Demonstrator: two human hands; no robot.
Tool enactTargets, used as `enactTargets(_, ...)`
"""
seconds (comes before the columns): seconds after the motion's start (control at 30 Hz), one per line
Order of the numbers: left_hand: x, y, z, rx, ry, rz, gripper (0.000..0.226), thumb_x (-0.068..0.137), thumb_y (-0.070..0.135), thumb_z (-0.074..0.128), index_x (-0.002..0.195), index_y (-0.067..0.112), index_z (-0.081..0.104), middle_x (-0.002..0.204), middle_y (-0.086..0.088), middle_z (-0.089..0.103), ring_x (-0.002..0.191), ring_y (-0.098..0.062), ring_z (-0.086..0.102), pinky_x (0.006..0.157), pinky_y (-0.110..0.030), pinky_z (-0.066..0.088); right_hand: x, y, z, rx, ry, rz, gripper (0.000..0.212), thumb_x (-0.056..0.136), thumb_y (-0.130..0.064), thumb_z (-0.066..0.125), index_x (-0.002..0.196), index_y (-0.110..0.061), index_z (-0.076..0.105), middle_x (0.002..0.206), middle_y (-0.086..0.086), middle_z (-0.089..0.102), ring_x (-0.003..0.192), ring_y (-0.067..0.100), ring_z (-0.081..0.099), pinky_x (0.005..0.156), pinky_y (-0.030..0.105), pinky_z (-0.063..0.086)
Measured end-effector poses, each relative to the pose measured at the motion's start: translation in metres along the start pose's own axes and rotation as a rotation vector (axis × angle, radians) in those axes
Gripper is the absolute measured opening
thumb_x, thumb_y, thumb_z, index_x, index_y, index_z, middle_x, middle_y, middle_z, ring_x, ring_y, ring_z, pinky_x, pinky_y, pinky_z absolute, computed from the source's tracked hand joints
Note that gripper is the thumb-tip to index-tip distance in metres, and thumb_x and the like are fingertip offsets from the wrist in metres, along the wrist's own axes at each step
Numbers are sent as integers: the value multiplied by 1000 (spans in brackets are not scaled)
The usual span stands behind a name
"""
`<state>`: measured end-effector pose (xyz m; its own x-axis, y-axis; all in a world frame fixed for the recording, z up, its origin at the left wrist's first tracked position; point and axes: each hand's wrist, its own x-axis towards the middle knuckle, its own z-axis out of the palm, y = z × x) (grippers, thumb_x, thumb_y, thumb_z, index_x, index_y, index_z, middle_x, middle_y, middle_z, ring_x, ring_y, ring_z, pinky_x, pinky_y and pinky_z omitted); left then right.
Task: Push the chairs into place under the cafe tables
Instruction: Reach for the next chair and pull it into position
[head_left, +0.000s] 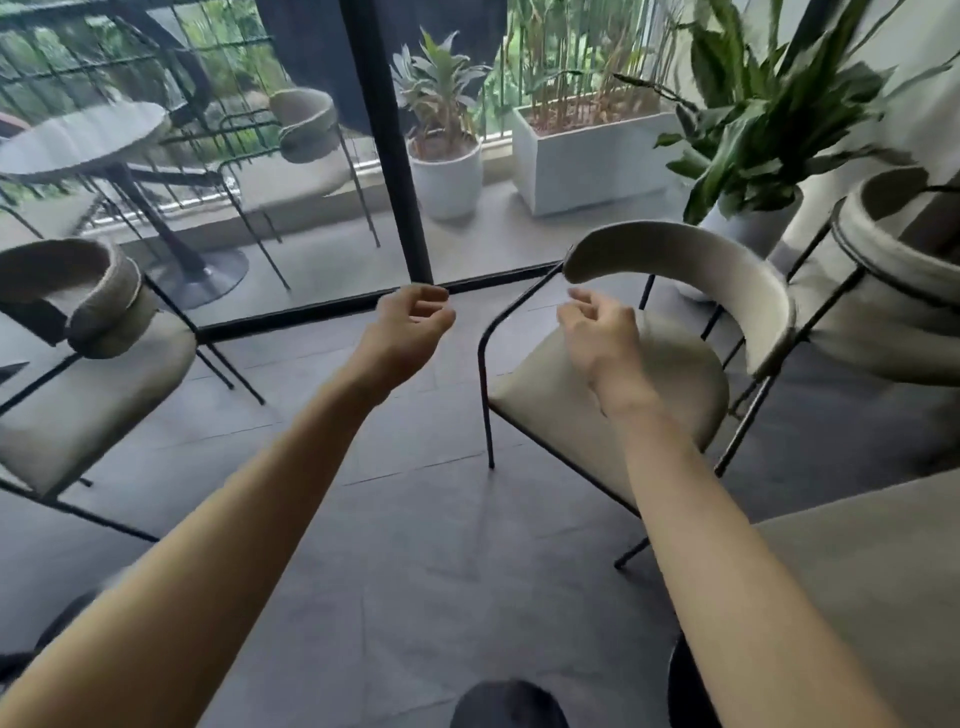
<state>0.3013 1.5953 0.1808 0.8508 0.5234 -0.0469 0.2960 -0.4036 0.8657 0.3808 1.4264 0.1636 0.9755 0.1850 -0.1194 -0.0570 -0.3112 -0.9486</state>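
Observation:
A beige chair (691, 270) with thin black legs and a curved backrest stands right of centre on the grey tiled floor. My right hand (602, 332) hovers above its seat, just below the near end of the backrest, fingers loosely curled and holding nothing. My left hand (410, 322) is held out over the floor left of that chair, fingers also loosely curled and empty. A second matching chair (98, 364) stands at the left edge. A third chair (893, 291) is at the far right. A beige surface (862, 571) fills the lower right corner.
A glass wall with a black frame post (387, 145) runs across ahead. Beyond it are a round table (78, 140), another chair (306, 130) and white planters (592, 156). A large potted plant (763, 130) stands behind the centre chair. My dark shoe (509, 706) shows at the bottom.

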Motion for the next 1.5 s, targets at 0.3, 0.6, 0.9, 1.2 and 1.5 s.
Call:
enactTargets(0.3,210,-12,-6,-3,-233,94,31,91,19,57,122,13,58,110,-4,62,92,-13,58,65,-13,43,163,-24,96,16,150,114,42,92,-18,47,134,-12,52,135,10,58,122,23,54,101,30,43)
enactTargets(0.6,413,20,-19,54,-431,227,33,92,22,57,124,17,58,114,-2,62,99,-14,60,65,-14,45,332,-87,144,21,351,167,48,94,-15,45,142,-10,44,146,11,46,130,24,47,96,27,38)
enactTargets(0.9,585,51,28,49,-711,407,30,91,19,58,120,13,60,112,-8,64,96,-18,61,72,-20,48,456,-98,153,5,734,288,47,90,-15,50,136,-11,50,141,11,52,129,27,49,105,35,40)
enactTargets(1.2,668,115,145,83,-1087,630,32,90,16,57,122,11,59,114,-13,64,91,-19,59,63,-23,45,519,-88,124,94,1109,485,50,90,-14,48,140,-11,44,140,11,52,126,30,50,104,35,41)
enactTargets(1.5,676,187,326,274,-1419,941,33,86,9,58,119,9,58,107,-11,68,93,-27,66,73,-27,56,579,-25,13,151,1469,725,53,90,-16,48,142,-13,40,144,15,45,130,33,45,104,37,39)
